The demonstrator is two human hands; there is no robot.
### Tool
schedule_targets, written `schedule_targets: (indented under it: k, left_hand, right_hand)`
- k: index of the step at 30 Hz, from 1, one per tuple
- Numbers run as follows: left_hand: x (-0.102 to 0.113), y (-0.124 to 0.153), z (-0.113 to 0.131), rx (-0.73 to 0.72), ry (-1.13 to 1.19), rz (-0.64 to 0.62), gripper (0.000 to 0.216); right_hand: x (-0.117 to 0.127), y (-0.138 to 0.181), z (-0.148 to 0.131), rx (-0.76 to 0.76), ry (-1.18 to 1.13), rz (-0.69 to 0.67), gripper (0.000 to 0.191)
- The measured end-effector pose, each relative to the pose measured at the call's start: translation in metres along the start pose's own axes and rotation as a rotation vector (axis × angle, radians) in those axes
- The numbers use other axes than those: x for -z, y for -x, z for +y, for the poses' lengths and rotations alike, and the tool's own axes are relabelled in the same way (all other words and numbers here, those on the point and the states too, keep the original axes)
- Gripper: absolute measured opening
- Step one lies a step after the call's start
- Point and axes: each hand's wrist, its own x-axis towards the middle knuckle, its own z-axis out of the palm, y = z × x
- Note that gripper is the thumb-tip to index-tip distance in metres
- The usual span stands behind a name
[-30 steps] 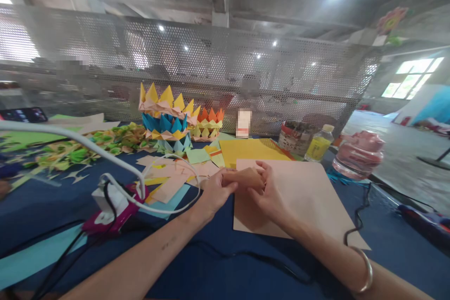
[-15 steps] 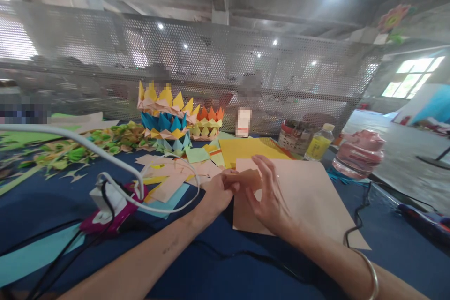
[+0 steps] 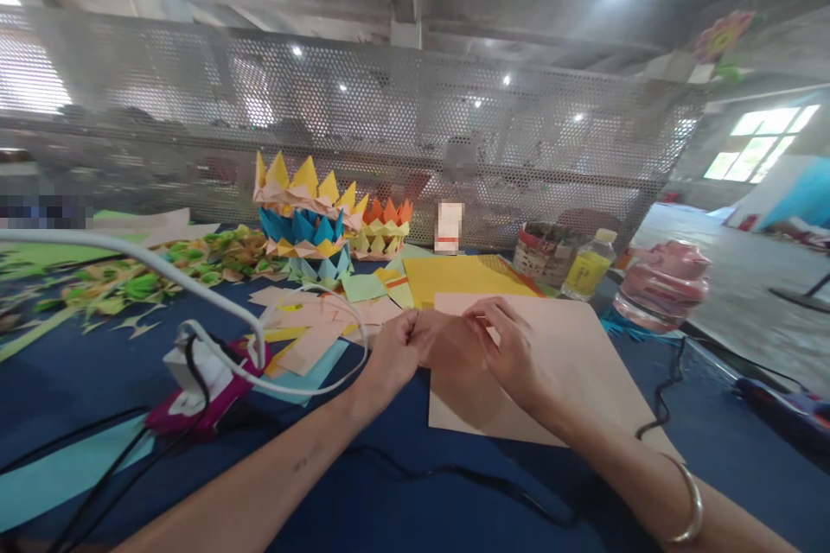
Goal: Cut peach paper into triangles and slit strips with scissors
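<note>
My left hand (image 3: 392, 354) and my right hand (image 3: 512, 346) each pinch one end of a small peach paper piece (image 3: 449, 335), held stretched between them just above a large peach sheet (image 3: 571, 363) on the dark blue table (image 3: 402, 492). The fingers of both hands are closed on the piece. A silver bangle (image 3: 688, 501) sits on my right wrist.
Stacked folded paper crowns (image 3: 304, 216) and an orange one (image 3: 384, 229) stand at the back. Yellow sheets (image 3: 454, 276), loose peach cut pieces (image 3: 317, 320), a white and magenta device with cables (image 3: 201, 380), a tin (image 3: 543, 252), a yellow bottle (image 3: 589, 263) and a pink jug (image 3: 658, 285) surround me.
My right hand lifted with fingers spread half a second ago, then closed again on the piece's right end. The small piece now looks opened wider between my hands.
</note>
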Motion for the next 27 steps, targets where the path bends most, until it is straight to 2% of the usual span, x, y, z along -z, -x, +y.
schedule_targets:
  k: [3, 5, 9, 12, 14, 18, 23, 27]
  left_hand:
    - [0.008, -0.005, 0.004, 0.018, -0.032, 0.015, 0.011]
    - [0.017, -0.008, 0.009, 0.041, -0.148, 0.005, 0.013]
    - [0.034, -0.007, 0.021, 0.023, -0.724, 0.022, 0.041]
    - [0.042, -0.002, 0.028, 0.062, -1.009, -0.079, 0.045]
    - [0.045, 0.002, 0.028, 0.108, -1.101, -0.153, 0.044]
    - [0.051, 0.005, 0.026, 0.083, -1.186, -0.214, 0.042]
    - [0.058, 0.005, 0.027, 0.055, -1.244, -0.258, 0.040]
    - [0.057, 0.000, 0.029, 0.018, -1.064, -0.200, 0.038]
  right_hand:
    - [0.005, -0.005, 0.005, -0.100, -0.038, 0.022, 0.015]
    - [0.006, -0.008, 0.012, -0.178, -0.068, 0.041, 0.012]
    - [0.004, -0.013, 0.035, -0.279, -0.118, 0.047, 0.007]
    - [0.003, -0.014, 0.048, -0.342, -0.179, -0.021, 0.008]
    - [0.003, -0.014, 0.052, -0.379, -0.218, -0.082, 0.008]
    - [0.003, -0.013, 0.050, -0.417, -0.275, -0.165, 0.007]
    - [0.005, -0.013, 0.043, -0.456, -0.329, -0.206, 0.007]
    - [0.007, -0.012, 0.029, -0.493, -0.416, -0.249, 0.013]
